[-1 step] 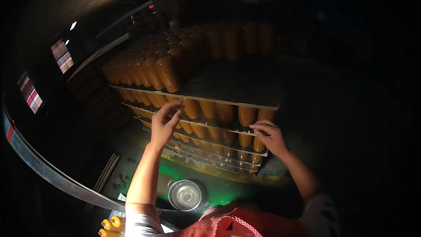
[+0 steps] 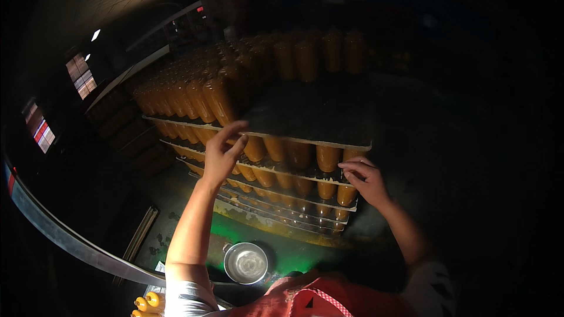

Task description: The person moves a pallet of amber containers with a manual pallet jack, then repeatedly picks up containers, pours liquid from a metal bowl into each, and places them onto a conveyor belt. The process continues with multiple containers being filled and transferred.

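My left hand (image 2: 225, 151) is raised in front of the stack's near side, fingers curved and apart from the thumb, with nothing seen in it. Close behind it are bottles (image 2: 218, 101) filled with something amber, standing in rows on the top board (image 2: 311, 114). My right hand (image 2: 365, 179) hovers by the stack's right front corner, near an amber bottle (image 2: 327, 157) of the layer below. Its fingers are bent with a gap to the thumb, and no object shows between them. Whether either hand touches the stack is hard to tell.
Lower layers of bottles stand between thin boards (image 2: 299, 170). A round metal pot (image 2: 245, 263) is on the wet floor below. Several yellow-orange bottles (image 2: 154, 299) are at lower left, beside a curved metal edge (image 2: 76, 246). The right side is very dark.
My left hand has risen slightly, and its fingers now reach the top board's edge in the picture. My right hand has shifted a little to the right. The view has moved slightly.
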Demonstrator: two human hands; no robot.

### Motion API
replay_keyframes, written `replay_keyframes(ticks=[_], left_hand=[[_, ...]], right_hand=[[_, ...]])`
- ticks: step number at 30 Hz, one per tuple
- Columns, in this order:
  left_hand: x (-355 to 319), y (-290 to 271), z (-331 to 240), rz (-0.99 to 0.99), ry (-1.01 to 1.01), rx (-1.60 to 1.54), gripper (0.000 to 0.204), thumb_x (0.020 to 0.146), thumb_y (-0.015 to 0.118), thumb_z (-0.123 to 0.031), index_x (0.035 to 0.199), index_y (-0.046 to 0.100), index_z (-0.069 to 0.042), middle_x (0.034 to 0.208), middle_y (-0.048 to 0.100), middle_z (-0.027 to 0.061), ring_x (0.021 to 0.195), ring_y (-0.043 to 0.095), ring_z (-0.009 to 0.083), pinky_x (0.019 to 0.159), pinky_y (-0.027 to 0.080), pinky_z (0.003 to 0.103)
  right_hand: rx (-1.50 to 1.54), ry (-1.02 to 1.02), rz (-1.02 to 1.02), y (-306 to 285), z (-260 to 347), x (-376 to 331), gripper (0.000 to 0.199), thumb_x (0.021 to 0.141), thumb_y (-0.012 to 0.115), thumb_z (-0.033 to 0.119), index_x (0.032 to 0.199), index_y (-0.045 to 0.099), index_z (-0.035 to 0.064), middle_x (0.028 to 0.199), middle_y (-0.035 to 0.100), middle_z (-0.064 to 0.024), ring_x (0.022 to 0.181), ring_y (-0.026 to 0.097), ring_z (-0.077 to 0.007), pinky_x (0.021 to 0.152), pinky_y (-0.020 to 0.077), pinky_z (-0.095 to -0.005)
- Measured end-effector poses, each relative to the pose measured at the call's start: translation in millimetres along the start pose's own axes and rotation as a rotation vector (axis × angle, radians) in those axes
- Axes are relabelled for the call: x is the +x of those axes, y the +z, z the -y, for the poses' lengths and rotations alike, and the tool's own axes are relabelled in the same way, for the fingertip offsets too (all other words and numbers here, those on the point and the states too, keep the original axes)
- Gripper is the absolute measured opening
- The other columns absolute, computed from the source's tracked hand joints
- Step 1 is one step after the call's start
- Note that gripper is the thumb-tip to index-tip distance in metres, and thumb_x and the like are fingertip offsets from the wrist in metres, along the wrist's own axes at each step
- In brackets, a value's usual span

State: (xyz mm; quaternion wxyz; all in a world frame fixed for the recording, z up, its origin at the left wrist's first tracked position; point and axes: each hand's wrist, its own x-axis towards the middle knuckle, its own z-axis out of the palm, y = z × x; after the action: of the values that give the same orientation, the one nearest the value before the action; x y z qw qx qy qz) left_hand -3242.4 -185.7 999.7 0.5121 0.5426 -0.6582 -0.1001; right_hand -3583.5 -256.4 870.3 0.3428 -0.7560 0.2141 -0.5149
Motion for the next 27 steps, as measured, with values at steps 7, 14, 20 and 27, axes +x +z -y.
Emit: replay_keyframes(ticks=[7,14,20,27], left_hand=[[256.8,105.9,68.7,0.005,0.373,0.464,0.055,0.09,0.068,-0.036,0.139,0.057,-0.014,0.137,0.057,0.0179,0.128,0.052,0.0343,0.106,0.043,0.047],[404.2,189.7,110.8,0.002,0.355,0.678,0.064,0.086,0.07,-0.045,0.144,0.051,-0.024,0.142,0.049,0.0246,0.126,0.047,0.0498,0.107,0.042,0.052],[412.6,208.1,97.3,0.087,0.265,0.701,0.064,0.082,0.076,-0.041,0.139,0.055,-0.022,0.127,0.054,0.0229,0.117,0.053,0.0448,0.099,0.049,0.052],[394.3,196.6,110.4,-0.004,0.362,0.54,0.059,0.074,0.083,-0.028,0.128,0.061,-0.024,0.13,0.05,0.0139,0.118,0.05,0.042,0.089,0.055,0.047]], right_hand=[[-0.47,0.009,-0.154,-86.6,-40.8,130.8,0.048,0.088,0.072,0.009,0.134,0.061,0.0185,0.141,0.045,-0.0099,0.128,0.052,-0.0256,0.095,0.0539,-0.0346],[-0.944,0.043,-0.234,-123.3,-95.1,362.7,0.057,0.087,0.074,0.03,0.141,0.056,0.0285,0.15,0.036,-0.0183,0.139,0.034,-0.0411,0.111,0.0388,-0.052],[-1.096,0.314,-0.254,-145.2,-177.6,472.8,0.057,0.084,0.075,0.038,0.138,0.058,0.034,0.153,0.033,-0.0215,0.138,0.034,-0.045,0.111,0.0386,-0.0545],[-1.04,0.172,-0.317,-138.3,-200.2,460.7,0.048,0.083,0.076,0.035,0.129,0.064,0.0315,0.14,0.044,-0.0192,0.125,0.045,-0.0453,0.106,0.0421,-0.0498]])
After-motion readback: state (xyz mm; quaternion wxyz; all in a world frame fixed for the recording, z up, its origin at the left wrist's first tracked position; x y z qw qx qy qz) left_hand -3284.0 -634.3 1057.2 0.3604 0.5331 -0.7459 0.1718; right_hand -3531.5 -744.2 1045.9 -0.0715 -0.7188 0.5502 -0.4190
